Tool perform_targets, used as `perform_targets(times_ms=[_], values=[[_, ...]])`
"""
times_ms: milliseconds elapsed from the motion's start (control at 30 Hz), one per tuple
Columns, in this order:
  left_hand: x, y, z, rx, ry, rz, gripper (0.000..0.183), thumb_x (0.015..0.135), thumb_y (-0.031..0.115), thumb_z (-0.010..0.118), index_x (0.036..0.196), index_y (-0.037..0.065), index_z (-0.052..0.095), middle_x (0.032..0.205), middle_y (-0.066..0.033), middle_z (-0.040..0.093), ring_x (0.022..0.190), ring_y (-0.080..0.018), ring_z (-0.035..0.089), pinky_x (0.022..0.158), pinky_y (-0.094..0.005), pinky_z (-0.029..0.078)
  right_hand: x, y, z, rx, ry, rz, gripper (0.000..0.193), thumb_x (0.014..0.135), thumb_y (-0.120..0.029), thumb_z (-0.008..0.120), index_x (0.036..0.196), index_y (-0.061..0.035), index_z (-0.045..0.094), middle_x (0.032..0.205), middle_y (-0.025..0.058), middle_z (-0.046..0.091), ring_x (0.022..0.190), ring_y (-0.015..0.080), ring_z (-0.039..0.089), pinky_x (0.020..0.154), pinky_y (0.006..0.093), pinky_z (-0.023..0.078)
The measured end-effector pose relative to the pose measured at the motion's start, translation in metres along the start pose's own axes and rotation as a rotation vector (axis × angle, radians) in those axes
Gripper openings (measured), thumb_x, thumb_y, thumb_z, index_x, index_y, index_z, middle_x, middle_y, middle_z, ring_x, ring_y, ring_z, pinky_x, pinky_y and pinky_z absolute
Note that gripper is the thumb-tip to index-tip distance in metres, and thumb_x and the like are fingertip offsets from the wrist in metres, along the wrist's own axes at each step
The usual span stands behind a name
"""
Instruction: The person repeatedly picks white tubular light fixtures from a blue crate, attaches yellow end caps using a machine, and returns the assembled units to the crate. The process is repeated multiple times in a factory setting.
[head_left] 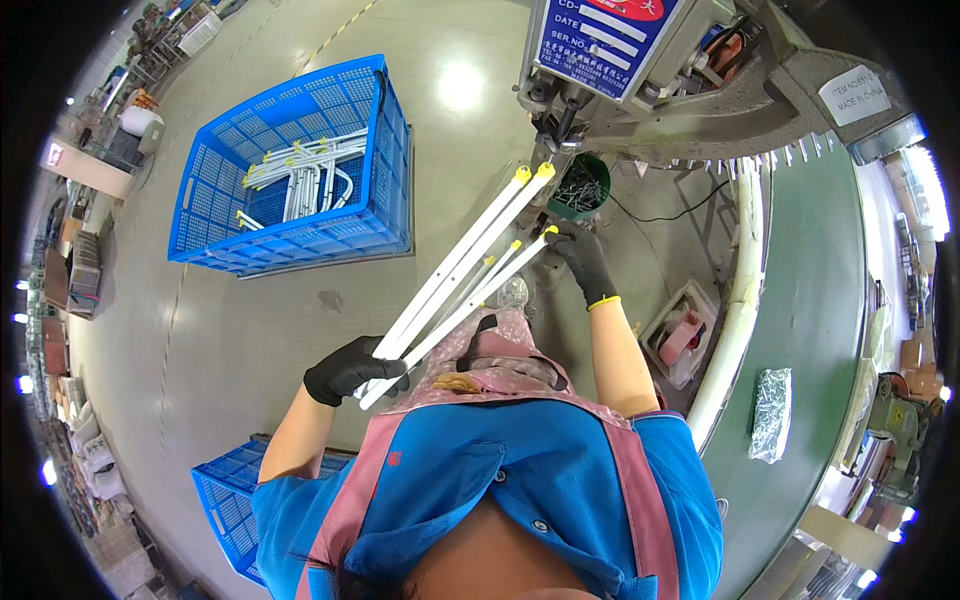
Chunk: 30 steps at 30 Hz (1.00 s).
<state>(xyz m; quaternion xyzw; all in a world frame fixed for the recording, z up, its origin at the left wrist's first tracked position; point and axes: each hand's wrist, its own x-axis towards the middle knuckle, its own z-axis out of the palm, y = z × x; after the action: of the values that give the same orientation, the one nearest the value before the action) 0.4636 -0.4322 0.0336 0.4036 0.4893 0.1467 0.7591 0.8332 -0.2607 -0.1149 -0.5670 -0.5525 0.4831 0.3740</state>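
Observation:
Black gloves cover both hands. My left hand [355, 372] is closed round the lower ends of a bundle of white metal tubes [469, 265], which slants up to the right in front of my body. Yellow caps [545, 171] tip the upper ends of the tubes. My right hand [583, 260] has its fingers closed at the capped end of the lowest tube. Two longer tubes lie side by side, their tips just left of the head of a grey machine [690, 130]. How the tubes join inside my left hand is hidden.
Below the machine head sits a dark green bin [603, 172] of small metal pins. A blue crate [392, 215] at the left holds more white tube frames [305, 170]. Another blue crate [225, 500] stands lower left. A green worktop [810, 330] with a clear bag [771, 415] lies right.

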Motion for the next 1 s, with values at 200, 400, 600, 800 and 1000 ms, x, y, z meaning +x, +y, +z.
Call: perform_targets(times_ms=[200,400,600,800,1000], values=[[0.000,-0.004,-0.001,0.069,0.029,0.062,0.036,0.086,0.020,0.066,0.113,-0.002,0.057,0.086,-0.0091,0.066,0.075,-0.0146,0.062,0.069,-0.0285,0.049,-0.004,-0.013,0.009,0.244,0.053,0.099,0.021,0.080,-0.013,0.068,0.094,0.0021,0.065,0.082,0.0040,0.065,0.072,0.0098,0.057,0.066,0.0243,0.046],[-0.005,-0.005,0.002,-0.041,0.034,0.049,0.033,0.085,0.019,0.064,0.109,-0.003,0.058,0.088,-0.0110,0.066,0.075,-0.0155,0.061,0.069,-0.0285,0.049,0.003,-0.035,0.010,0.253,0.172,0.022,0.028,0.080,-0.015,0.070,0.100,0.0042,0.065,0.086,0.0065,0.067,0.074,0.0095,0.059,0.067,0.0240,0.048],[-0.010,-0.010,0.018,-0.141,0.169,0.147,0.036,0.085,0.017,0.063,0.112,-0.004,0.055,0.092,-0.0124,0.066,0.077,-0.0173,0.061,0.071,-0.0301,0.049,0.005,-0.095,0.000,0.254,0.254,-0.078,0.032,0.077,-0.015,0.072,0.103,0.0022,0.066,0.091,0.0057,0.068,0.078,0.0101,0.061,0.070,0.0239,0.048],[-0.014,-0.016,0.027,-0.161,0.214,0.171,0.037,0.086,0.013,0.062,0.117,-0.004,0.053,0.100,-0.0130,0.064,0.088,-0.0190,0.062,0.080,-0.0308,0.048,0.006,-0.140,0.001,0.305,0.221,-0.294,0.026,0.080,-0.009,0.069,0.103,0.0028,0.066,0.090,0.0030,0.067,0.080,0.0081,0.059,0.072,0.0224,0.048],[-0.003,-0.024,0.030,-0.251,0.245,0.169,0.039,0.085,0.015,0.063,0.117,-0.005,0.054,0.097,-0.0127,0.065,0.087,-0.0185,0.062,0.080,-0.0308,0.049,0.022,-0.145,0.007,0.267,0.174,-0.312,0.029,0.078,-0.016,0.072,0.100,0.0021,0.066,0.088,0.0051,0.068,0.078,0.0092,0.060,0.071,0.0238,0.047]])
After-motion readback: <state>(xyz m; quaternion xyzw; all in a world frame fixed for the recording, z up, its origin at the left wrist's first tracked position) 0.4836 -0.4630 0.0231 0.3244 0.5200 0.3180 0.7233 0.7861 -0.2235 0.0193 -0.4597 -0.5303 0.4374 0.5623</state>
